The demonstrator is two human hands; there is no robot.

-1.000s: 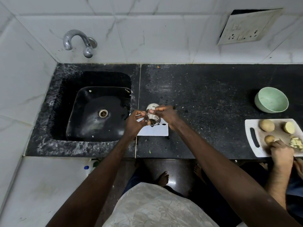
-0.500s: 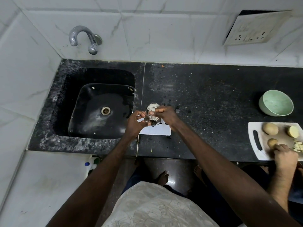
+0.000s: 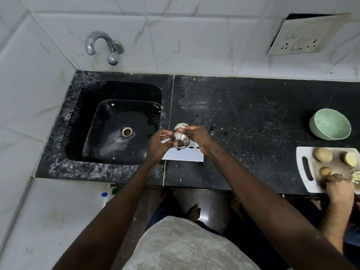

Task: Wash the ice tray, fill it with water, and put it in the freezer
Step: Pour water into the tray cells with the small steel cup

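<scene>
Ice tray lies on counter beneath steel strainer

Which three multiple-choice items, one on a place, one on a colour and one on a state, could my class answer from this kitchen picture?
1. Where does the white tray lie?
A. on the counter, just right of the sink
B. on the chopping board
C. in the freezer

2. What colour is the bowl?
A. red
B. pale green
C. black

3. What is the tap doing?
A. pouring a strong stream
B. spraying the wall
C. running no water

Answers:
1 A: the tray lies flat on the dark counter beside the basin, below the left hand and right hand, which grip a small metal piece.
2 B: its inside and rim are pale green.
3 C: no stream falls from its spout.
</scene>
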